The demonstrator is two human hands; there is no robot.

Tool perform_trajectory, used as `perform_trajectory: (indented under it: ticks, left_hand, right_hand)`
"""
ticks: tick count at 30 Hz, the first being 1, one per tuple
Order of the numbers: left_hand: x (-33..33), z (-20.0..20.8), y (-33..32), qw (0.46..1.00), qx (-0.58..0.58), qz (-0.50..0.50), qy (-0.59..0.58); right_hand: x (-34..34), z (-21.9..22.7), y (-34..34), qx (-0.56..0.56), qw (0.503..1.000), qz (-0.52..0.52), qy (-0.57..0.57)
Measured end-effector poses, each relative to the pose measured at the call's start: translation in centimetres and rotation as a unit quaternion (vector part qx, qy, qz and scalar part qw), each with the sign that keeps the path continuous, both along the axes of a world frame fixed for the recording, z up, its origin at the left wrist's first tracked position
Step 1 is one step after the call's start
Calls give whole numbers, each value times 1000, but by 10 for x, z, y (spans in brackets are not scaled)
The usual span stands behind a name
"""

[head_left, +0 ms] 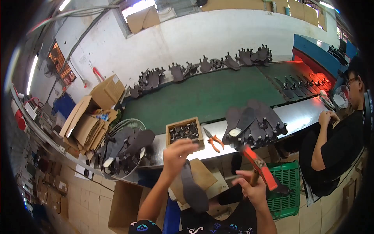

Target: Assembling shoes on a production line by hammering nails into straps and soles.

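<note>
My left hand (177,155) is raised just in front of a wooden box (168,137) of small dark pieces, its fingers bent together. Anything pinched there is too small to make out. Below it, a dark grey shoe sole (193,191) lies lengthwise across a tan board (208,179) at my lap. My right hand (254,190) grips the wooden handle of a hammer (261,165) with a red head, held up to the right of the board. Pliers (214,141) with orange handles rest on the metal bench edge, right of the box.
Soles are piled on the bench (255,121) and in a round wire basket (128,144) at left. A green conveyor belt (194,99) runs behind, lined with more soles. A green crate (286,183) stands right, near a seated person (331,144). Cardboard boxes (107,91) are left.
</note>
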State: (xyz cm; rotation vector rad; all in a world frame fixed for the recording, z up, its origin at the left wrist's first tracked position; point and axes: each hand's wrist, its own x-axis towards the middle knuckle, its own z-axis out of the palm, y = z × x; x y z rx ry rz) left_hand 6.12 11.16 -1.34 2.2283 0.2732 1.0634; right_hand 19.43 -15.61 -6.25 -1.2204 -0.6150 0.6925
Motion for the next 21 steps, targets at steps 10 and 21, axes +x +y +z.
perform_trajectory:
  ticks: [10,21]
  left_hand:
    - [-85,44,-98,908,414,-38,-60]
    - [-101,14,-132,992,-81,3,-99]
  right_hand:
    - [-66,88,31,53,985,165,-16]
    - [-92,63,28,119,977,153,90]
